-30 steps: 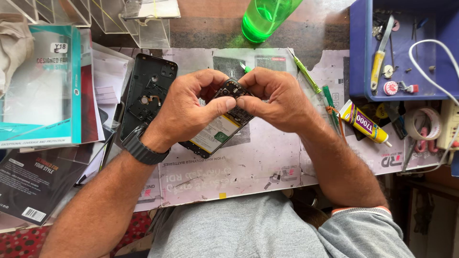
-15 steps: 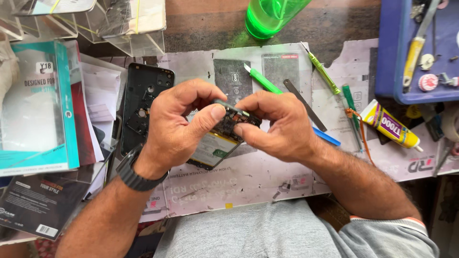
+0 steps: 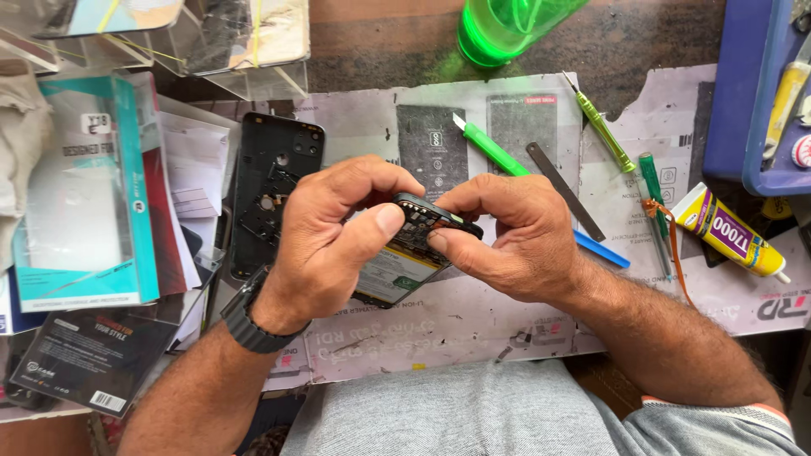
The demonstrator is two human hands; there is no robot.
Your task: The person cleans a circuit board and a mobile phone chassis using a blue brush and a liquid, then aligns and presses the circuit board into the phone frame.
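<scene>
Two hands, left hand (image 3: pixel 325 241) and right hand (image 3: pixel 507 236), pinch an opened phone (image 3: pixel 405 253) together above the table's middle, tilted to expose its insides. Removed back cover (image 3: pixel 274 190) lies left; green knife (image 3: pixel 490 148), screwdrivers (image 3: pixel 604 131), glue tube (image 3: pixel 731 232) right, within reach.

Left hand (image 3: pixel 325 245): bare, with a black wristwatch (image 3: pixel 253 321) on a ribbed band at the wrist. Right hand (image 3: pixel 515 236): bare, forearm uncovered to a grey short sleeve (image 3: pixel 718 422) with orange edging
</scene>
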